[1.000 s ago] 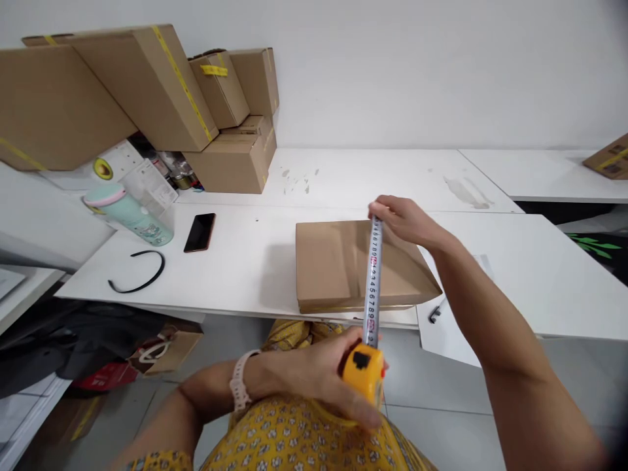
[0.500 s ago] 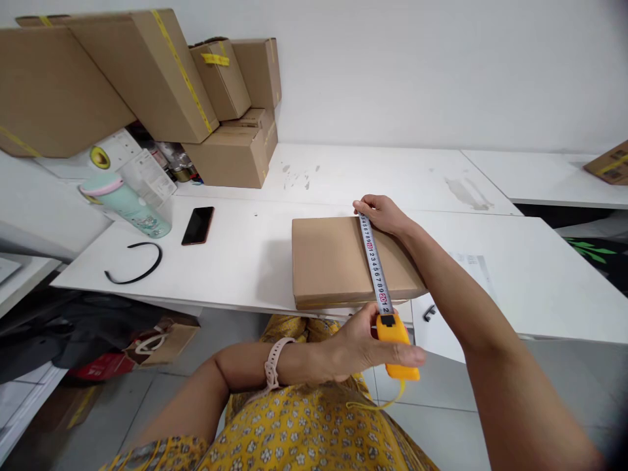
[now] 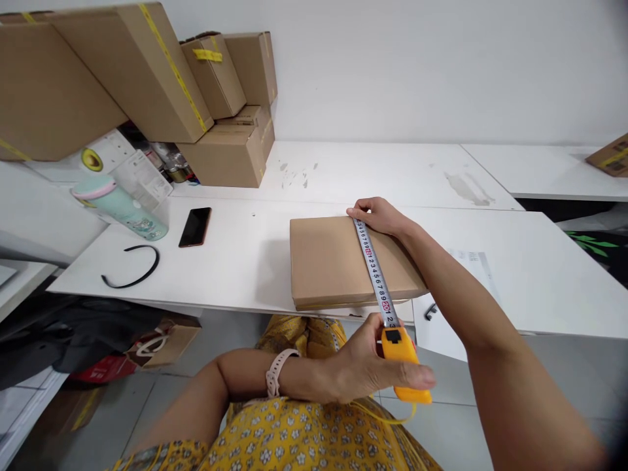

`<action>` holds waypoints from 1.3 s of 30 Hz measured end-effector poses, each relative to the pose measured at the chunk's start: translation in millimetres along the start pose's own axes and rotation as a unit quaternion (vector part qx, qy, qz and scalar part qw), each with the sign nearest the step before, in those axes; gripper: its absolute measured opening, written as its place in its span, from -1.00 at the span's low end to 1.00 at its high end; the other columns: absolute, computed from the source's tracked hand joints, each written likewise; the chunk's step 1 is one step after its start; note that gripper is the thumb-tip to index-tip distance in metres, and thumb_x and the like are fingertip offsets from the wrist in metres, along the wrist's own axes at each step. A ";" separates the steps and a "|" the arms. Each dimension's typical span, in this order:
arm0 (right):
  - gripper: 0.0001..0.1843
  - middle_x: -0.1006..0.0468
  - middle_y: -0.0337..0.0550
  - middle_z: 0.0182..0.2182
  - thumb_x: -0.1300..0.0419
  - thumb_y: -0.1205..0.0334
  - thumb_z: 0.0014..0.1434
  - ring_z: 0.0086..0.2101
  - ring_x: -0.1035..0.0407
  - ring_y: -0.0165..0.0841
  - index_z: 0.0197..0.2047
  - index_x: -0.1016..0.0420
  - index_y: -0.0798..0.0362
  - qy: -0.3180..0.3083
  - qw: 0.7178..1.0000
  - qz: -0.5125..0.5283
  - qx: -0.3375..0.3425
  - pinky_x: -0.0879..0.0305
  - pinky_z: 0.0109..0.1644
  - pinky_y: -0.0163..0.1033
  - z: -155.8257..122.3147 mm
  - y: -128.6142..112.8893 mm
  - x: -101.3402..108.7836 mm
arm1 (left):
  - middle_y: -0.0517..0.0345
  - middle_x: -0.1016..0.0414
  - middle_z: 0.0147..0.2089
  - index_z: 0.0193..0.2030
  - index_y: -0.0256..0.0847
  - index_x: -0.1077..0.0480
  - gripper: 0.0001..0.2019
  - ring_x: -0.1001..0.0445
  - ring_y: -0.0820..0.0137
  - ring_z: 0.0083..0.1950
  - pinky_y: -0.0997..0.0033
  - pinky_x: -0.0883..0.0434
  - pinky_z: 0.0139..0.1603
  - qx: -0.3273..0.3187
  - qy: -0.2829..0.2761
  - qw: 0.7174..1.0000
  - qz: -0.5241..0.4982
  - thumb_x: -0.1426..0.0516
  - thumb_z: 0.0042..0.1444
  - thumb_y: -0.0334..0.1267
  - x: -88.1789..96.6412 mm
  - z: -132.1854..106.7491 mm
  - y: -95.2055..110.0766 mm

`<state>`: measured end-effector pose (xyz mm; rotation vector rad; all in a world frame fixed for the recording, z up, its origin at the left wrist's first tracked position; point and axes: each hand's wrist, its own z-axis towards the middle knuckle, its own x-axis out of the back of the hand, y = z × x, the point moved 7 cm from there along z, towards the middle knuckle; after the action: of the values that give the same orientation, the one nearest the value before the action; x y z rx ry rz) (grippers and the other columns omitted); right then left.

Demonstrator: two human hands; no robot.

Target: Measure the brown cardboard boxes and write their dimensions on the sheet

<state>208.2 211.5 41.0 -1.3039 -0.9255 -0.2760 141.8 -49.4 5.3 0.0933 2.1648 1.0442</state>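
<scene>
A closed cardboard box [image 3: 326,258] lies at the front edge of the white table. My left hand [image 3: 366,363] is wrapped round a yellow tape measure [image 3: 400,347], held just in front of the box and over the table's edge. The drawn-out blade [image 3: 375,271] runs slantwise across the box top to its far edge. There my right hand [image 3: 377,216] pinches the blade's end against the box; its fingertips are partly hidden behind the edge. My right forearm passes over the box's right side.
Several cardboard boxes [image 3: 220,157] are stacked at the back left. In front of them are a mint bottle [image 3: 122,206], a phone [image 3: 195,227] and a black headband [image 3: 154,265]. Right of the box lie a paper sheet [image 3: 473,265] and a small black object [image 3: 430,312].
My left hand has moved the tape case slightly down and to the right, with a little more blade showing. My right hand stays at the box's far edge, slightly further left along it.
</scene>
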 end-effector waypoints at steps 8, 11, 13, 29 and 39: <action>-0.47 -0.29 -0.26 -0.50 -0.16 -0.26 0.23 -0.42 -0.13 -0.38 -0.50 -0.27 0.02 0.002 1.000 -0.001 -0.002 -0.09 -0.25 -0.19 -2.5 -2.2 -1.3 | 0.15 -0.40 -0.14 -0.05 -0.13 -0.25 -0.28 -0.40 0.43 -0.26 0.32 -0.39 -0.23 -0.016 0.005 1.000 -0.015 -0.53 -0.29 -0.12 -0.5 2.5 -4.4; -0.44 -0.30 -0.24 -0.51 -0.17 -0.29 0.21 -0.42 -0.15 -0.38 -0.51 -0.28 0.02 0.005 1.000 -0.002 0.003 -0.12 -0.25 -0.19 -0.3 -3.8 -2.1 | 0.15 -0.40 -0.14 -0.07 -0.14 -0.26 -0.29 -0.42 0.44 -0.26 0.32 -0.40 -0.21 -0.012 0.005 1.000 -0.023 -0.54 -0.31 -0.12 -1.1 3.7 -1.7; -0.43 -0.38 -0.20 -0.47 -0.16 -0.34 0.20 -0.39 -0.21 -0.36 -0.47 -0.35 0.03 0.022 0.999 0.027 0.017 -0.18 -0.22 -0.18 -0.2 -5.0 5.0 | 0.14 -0.40 -0.16 -0.08 -0.17 -0.27 -0.32 -0.43 0.43 -0.27 0.35 -0.40 -0.23 -0.011 -0.009 1.000 -0.009 -0.52 -0.28 -0.11 1.0 -0.9 7.2; -0.30 -0.46 -0.15 -0.32 -0.05 -0.34 0.27 -0.34 -0.42 -0.21 0.36 -0.28 -0.22 0.219 0.954 0.180 -0.096 -0.47 -0.15 0.01 -217.3 68.0 -22.7 | -0.18 -0.23 0.38 0.23 -0.05 -0.26 -0.15 -0.56 0.09 0.00 0.27 -0.56 -0.16 -0.166 0.171 0.957 0.168 -0.47 -0.25 -0.14 157.9 -115.5 31.2; -0.58 -0.40 -0.20 -0.43 -0.34 -0.22 0.07 -0.41 -0.29 -0.31 -0.28 -0.57 -0.02 0.378 0.923 -0.004 -0.077 -0.21 -0.36 -0.18 -148.4 -3.8 42.2 | -0.09 -0.47 0.12 0.12 -0.20 -0.34 -0.24 -0.63 0.17 -0.17 0.26 -0.56 -0.20 -0.274 0.170 0.924 0.207 -0.47 -0.25 -0.08 168.8 -84.7 157.5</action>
<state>295.4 89.3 76.9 -1.1861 -0.2507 -0.8069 -72.8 60.1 54.4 0.1163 2.1055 2.0060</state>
